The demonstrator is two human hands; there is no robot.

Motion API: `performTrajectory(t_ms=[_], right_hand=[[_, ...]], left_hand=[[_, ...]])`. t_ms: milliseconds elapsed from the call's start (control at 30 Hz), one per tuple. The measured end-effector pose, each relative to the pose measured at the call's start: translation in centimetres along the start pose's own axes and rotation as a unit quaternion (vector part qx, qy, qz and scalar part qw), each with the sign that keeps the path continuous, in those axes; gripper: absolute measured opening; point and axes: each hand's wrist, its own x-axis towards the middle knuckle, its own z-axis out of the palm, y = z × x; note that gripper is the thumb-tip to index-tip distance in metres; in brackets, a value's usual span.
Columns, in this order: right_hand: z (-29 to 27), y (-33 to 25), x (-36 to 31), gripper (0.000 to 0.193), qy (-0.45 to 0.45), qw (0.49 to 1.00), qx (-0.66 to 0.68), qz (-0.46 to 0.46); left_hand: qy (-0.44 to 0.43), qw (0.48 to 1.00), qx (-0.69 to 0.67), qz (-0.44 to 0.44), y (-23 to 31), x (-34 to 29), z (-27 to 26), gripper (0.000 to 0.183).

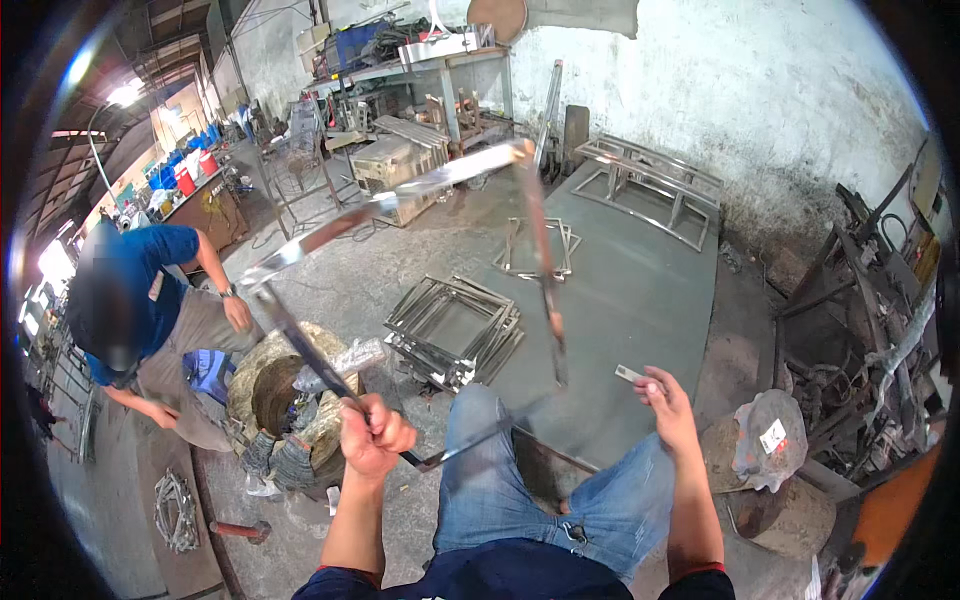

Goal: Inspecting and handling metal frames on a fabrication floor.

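Observation:
My left hand is closed round one bar of a large rectangular metal frame, near a lower corner. The frame is raised and tilted above my knees, its bars shiny in places and brownish in others. My right hand pinches a small flat silver metal piece between thumb and fingers, apart from the frame. Beyond my knees lies a stack of smaller metal frames on the floor. Farther back, a few more thin frames rest on a grey metal sheet.
A co-worker bends at the left beside a round, rough container. Welded frames stand by the far wall. Scrap metal is piled at the right, near a clear plastic bag. A hammer lies at lower left.

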Motion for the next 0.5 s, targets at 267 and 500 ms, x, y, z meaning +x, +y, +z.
performTrajectory(t_ms=[267,500], right_hand=[[7.3,-6.4,0.1,0.040,-0.112,0.986,0.111,0.060],[17.6,-13.6,-7.9,0.025,-0.260,0.962,0.067,-0.048]], left_hand=[[-0.027,0.989,-0.070,-0.124,-7.0,3.6,-3.3,0.057],[0.128,0.938,-0.243,-0.214,-19.8,12.3,3.1,0.061]])
